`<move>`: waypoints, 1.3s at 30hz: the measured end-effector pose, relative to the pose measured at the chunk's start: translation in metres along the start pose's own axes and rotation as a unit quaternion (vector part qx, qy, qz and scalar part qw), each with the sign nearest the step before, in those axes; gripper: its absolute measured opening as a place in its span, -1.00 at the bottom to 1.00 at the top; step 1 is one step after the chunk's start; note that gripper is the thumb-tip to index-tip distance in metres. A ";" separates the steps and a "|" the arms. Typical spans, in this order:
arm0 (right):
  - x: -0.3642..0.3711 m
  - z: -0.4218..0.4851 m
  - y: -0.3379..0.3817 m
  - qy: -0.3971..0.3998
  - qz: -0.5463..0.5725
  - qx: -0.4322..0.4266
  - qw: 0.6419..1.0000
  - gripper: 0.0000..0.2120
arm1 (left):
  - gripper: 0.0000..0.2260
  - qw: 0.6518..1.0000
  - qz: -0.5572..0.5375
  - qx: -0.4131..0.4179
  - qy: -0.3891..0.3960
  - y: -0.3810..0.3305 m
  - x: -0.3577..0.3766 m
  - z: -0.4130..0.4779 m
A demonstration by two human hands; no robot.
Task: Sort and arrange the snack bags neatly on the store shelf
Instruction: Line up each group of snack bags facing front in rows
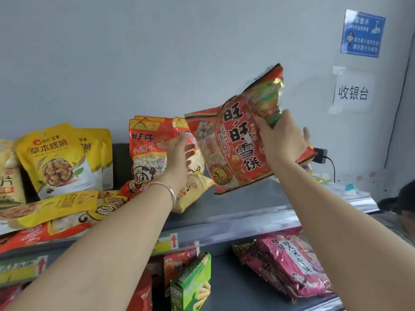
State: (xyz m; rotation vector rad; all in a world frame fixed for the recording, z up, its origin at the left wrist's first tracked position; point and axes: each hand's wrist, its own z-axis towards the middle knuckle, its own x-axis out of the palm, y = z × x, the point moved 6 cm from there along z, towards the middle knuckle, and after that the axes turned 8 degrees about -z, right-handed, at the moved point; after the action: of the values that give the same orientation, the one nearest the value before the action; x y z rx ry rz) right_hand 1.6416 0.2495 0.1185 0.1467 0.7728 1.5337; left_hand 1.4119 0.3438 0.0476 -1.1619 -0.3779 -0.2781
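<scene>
My right hand (280,140) grips a large red rice-cracker bag (233,142) by its right edge and holds it tilted in the air above the grey top shelf (247,198). My left hand (178,158) is open, fingers spread, just left of that bag and in front of upright red-and-white snack bags (146,151). Yellow walnut bags (54,158) stand at the left. Several yellow and red bags (51,209) lie flat in a loose pile at the shelf's front left.
The lower shelf holds pink bags (289,265) at the right and a green box (190,286) with an orange box behind it. A black plug and cable (321,156) sit on the wall at right. A person's head (399,203) shows at the far right edge.
</scene>
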 end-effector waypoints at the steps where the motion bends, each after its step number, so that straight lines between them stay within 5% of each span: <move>1: 0.000 0.001 -0.005 0.020 0.058 0.047 0.997 -0.58 | -0.55 1.000 0.019 -0.009 0.018 -0.004 0.001 -0.006; 5: 0.014 -0.024 -0.007 0.107 0.199 0.150 0.963 -0.62 | -0.40 0.986 0.126 -0.047 0.100 -0.001 -0.007 -0.022; 10: 0.032 -0.073 0.036 0.150 0.243 0.184 0.941 -0.55 | -0.30 0.985 0.156 0.004 0.068 -0.037 -0.073 -0.035; 16: 0.041 -0.151 0.149 0.211 0.333 0.152 0.906 -0.64 | -0.44 0.980 0.175 0.086 -0.049 -0.118 -0.200 -0.075; 22: 0.051 -0.275 0.287 0.375 0.447 0.155 0.797 -0.33 | -0.36 0.952 0.221 0.133 -0.164 -0.212 -0.368 -0.143; 28: 0.038 -0.397 0.413 0.536 0.522 0.134 0.649 -0.38 | -0.30 0.923 0.242 0.135 -0.267 -0.287 -0.508 -0.216; 31: 0.031 -0.441 0.467 0.578 0.531 0.109 0.610 -0.42 | -0.26 0.913 0.248 0.123 -0.299 -0.311 -0.566 -0.242; 35: 0.032 -0.496 0.533 0.614 0.517 0.097 0.589 -0.55 | -0.71 0.898 0.248 0.123 -0.343 -0.340 -0.636 -0.267; 39: 0.044 -0.553 0.593 0.631 0.513 0.087 0.576 -0.65 | -0.66 0.885 0.258 0.083 -0.379 -0.364 -0.708 -0.272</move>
State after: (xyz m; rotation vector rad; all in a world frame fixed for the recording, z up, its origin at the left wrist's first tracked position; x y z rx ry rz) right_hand 0.8468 0.1295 0.0047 -0.5672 2.2711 2.6390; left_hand 0.6654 -0.0316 -0.0457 -1.1219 -0.7358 0.6933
